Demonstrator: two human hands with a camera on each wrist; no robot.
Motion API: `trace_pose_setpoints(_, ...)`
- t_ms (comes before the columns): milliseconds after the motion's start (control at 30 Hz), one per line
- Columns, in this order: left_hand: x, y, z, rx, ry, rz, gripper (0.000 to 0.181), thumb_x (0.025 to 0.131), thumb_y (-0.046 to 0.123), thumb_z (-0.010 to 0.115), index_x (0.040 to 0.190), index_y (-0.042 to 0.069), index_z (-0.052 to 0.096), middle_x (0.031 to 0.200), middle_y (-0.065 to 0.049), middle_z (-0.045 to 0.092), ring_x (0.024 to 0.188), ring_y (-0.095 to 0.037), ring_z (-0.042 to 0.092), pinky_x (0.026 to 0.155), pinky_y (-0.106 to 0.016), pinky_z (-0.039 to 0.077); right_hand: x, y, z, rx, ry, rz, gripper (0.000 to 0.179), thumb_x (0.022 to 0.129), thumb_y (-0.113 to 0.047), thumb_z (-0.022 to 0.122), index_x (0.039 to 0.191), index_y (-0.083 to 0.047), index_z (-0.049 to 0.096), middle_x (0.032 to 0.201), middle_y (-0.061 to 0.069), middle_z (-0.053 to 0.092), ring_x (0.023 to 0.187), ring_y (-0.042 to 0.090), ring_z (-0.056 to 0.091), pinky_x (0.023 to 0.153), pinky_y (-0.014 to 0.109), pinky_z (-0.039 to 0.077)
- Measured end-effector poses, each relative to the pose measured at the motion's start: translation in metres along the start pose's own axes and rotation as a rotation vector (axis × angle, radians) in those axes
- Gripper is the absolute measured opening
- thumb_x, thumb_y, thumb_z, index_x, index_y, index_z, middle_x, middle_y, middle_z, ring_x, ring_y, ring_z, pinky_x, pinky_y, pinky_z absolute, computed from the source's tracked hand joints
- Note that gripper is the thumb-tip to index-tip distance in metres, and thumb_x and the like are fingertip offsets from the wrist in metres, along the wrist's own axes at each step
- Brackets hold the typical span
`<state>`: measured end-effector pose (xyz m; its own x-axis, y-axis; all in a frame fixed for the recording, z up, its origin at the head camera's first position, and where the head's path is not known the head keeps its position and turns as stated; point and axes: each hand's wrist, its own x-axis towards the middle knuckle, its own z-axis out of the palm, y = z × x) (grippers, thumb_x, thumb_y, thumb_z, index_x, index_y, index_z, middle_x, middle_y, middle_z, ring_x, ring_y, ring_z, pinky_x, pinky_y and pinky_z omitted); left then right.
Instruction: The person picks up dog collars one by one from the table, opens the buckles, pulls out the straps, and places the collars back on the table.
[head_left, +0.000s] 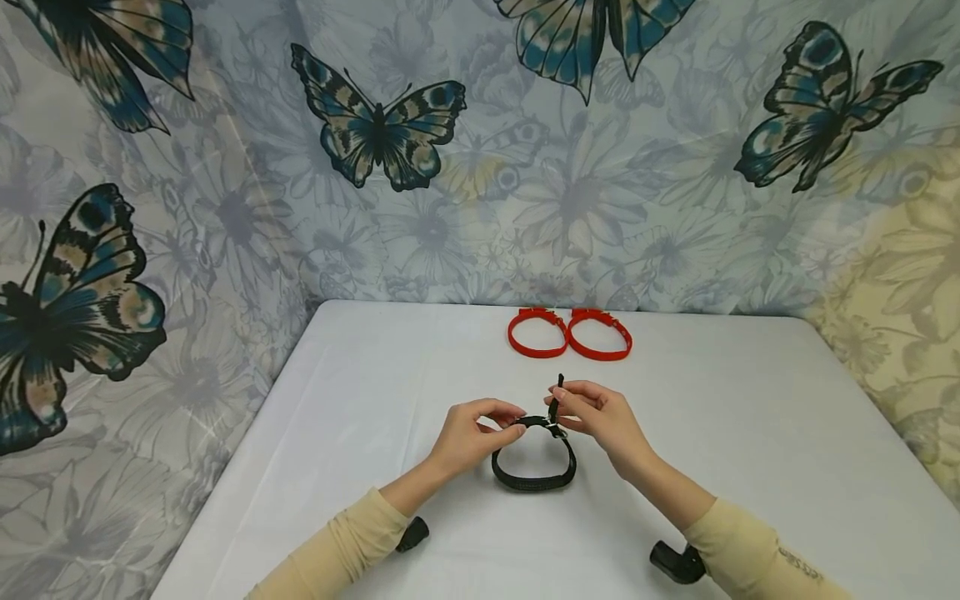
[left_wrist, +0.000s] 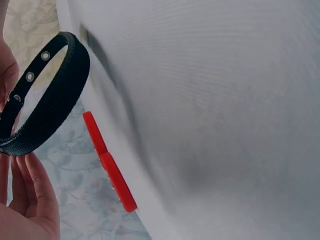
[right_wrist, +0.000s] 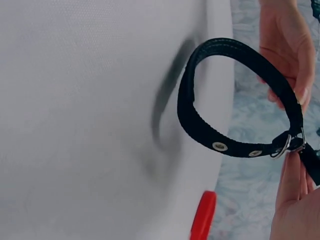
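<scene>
Head view: our left hand point(head_left: 474, 437) pinches the black collar point(head_left: 532, 483), nearer us than the red collars point(head_left: 537, 354), our right hand point(head_left: 603, 418) its strap end point(head_left: 554, 409); probably mid-buckling, we need a steady pull.

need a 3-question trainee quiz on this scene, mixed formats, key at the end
1. Which hand holds the loose strap end of the black collar? (a) left (b) right (c) neither
2. True or false: the two red collars lie nearer the person than the black collar.
3. Fill in: the eyelets in the black collar have ____-coloured rims.

Key: 1. b, the right hand. 2. False; they lie near the far edge of the table. 3. silver.
</scene>
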<state>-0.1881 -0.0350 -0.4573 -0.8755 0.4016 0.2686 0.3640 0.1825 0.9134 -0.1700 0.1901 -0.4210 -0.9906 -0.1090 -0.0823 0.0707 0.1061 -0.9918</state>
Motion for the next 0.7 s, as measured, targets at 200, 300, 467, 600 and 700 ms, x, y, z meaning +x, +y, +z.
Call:
trace_pose_setpoints(200,-0.002,0.000,0.000,0.048,-0.010,-0.033,0.015,0.086,0.017,0.075,0.100,0.017,0.078,0.089,0.008,0.071,0.082,-0.007,0.063,0.066,-0.026,0.055,0.005,0.004,0.002,0.048,-0.007,0.100,0.051,0.094,-0.033,0.067,0.123,0.007,0.059,0.109,0.012,0.070,0.096,0.020,0.067,0.086,0.034,0.054)
trace_pose_setpoints(300,-0.001,0.001,0.000,0.075,-0.019,-0.042,0.014,0.086,0.018,0.074,0.100,0.018,0.079,0.089,0.009,0.071,0.082,-0.007,0.063,0.068,-0.026,0.054,0.007,0.007,0.002,0.059,-0.015,0.128,0.052,0.093,-0.033,0.067,0.124,0.008,0.058,0.108,0.010,0.071,0.096,0.019,0.066,0.085,0.032,0.054)
trace_pose_setpoints(467,0.001,-0.002,0.001,0.107,-0.006,-0.042,0.010,0.087,0.024,0.074,0.094,0.020,0.079,0.088,0.012,0.070,0.083,-0.006,0.063,0.070,-0.029,0.054,0.009,0.010,0.003,0.061,-0.026,0.148,0.052,0.094,-0.032,0.066,0.125,0.009,0.057,0.108,0.010,0.070,0.096,0.018,0.066,0.086,0.033,0.054)
trace_pose_setpoints(600,0.004,-0.003,0.002,0.114,0.017,-0.028,0.009,0.087,0.026,0.075,0.087,0.018,0.079,0.085,0.012,0.070,0.082,-0.006,0.063,0.071,-0.028,0.055,0.010,0.012,0.003,0.068,-0.031,0.158,0.052,0.094,-0.032,0.066,0.125,0.008,0.057,0.109,0.010,0.069,0.097,0.019,0.066,0.088,0.035,0.053)
trace_pose_setpoints(700,0.006,-0.002,0.003,0.114,0.013,-0.025,0.010,0.087,0.025,0.075,0.083,0.016,0.078,0.083,0.011,0.069,0.079,-0.007,0.063,0.070,-0.027,0.055,0.010,0.011,0.004,0.070,-0.040,0.161,0.052,0.094,-0.033,0.066,0.125,0.009,0.057,0.110,0.011,0.069,0.096,0.018,0.066,0.087,0.033,0.054)
